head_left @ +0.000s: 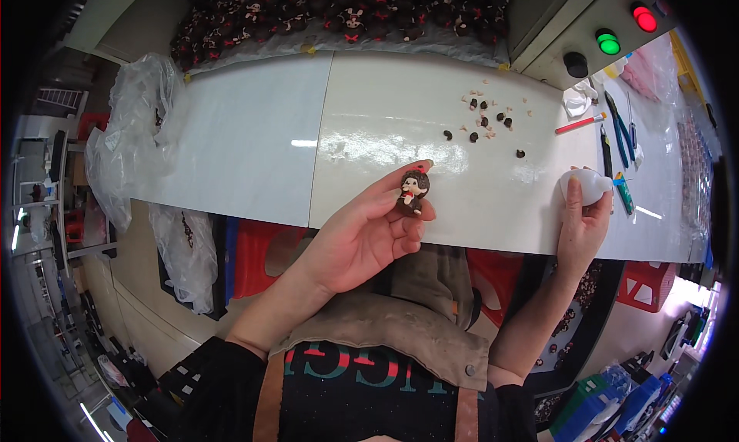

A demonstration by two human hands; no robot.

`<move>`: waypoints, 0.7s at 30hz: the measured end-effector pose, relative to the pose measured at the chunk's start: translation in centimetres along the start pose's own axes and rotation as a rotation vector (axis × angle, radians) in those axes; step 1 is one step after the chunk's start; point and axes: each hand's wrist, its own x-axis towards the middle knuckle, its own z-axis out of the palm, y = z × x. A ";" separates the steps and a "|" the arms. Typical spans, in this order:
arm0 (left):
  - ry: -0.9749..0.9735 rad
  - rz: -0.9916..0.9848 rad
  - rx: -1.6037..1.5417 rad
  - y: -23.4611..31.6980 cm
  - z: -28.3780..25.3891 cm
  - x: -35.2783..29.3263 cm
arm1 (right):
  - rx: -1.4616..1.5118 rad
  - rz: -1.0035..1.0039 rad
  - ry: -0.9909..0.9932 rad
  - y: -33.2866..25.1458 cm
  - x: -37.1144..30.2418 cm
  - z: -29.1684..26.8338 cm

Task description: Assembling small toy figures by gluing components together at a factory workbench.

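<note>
A small dark brown figurine [413, 193] with a pale face and a red bow on top is held upright in my left hand [354, 246], between the thumb and fingers above the table's near edge. My right hand [583, 230] is wrapped round a white rounded squeeze bottle [591, 188] at the right of the table. The bottle has a small blue tip pointing right. Beyond the hands, several tiny dark brown pieces [484, 122] and pale pieces [511, 109] lie scattered on the white tabletop [385, 134].
Many similar figurines [354, 18] are heaped at the back. Right of the bottle lie pliers [616, 126], a red pen-shaped tool [579, 123] and a green-handled cutter [623, 195]. A panel with lit buttons [607, 41] overhangs the far right. Clear plastic bags [135, 142] hang at left.
</note>
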 end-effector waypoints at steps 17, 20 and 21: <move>-0.035 0.005 -0.056 0.0 -0.6 -0.2 | -0.039 0.011 -0.020 -0.3 0.1 0.0; -0.034 -0.003 -0.092 -0.1 -0.5 -0.2 | -0.028 -0.019 -0.014 -0.2 0.1 0.0; -0.025 0.007 -0.063 -0.1 -0.5 -0.2 | -0.011 -0.057 0.003 -0.1 0.2 0.1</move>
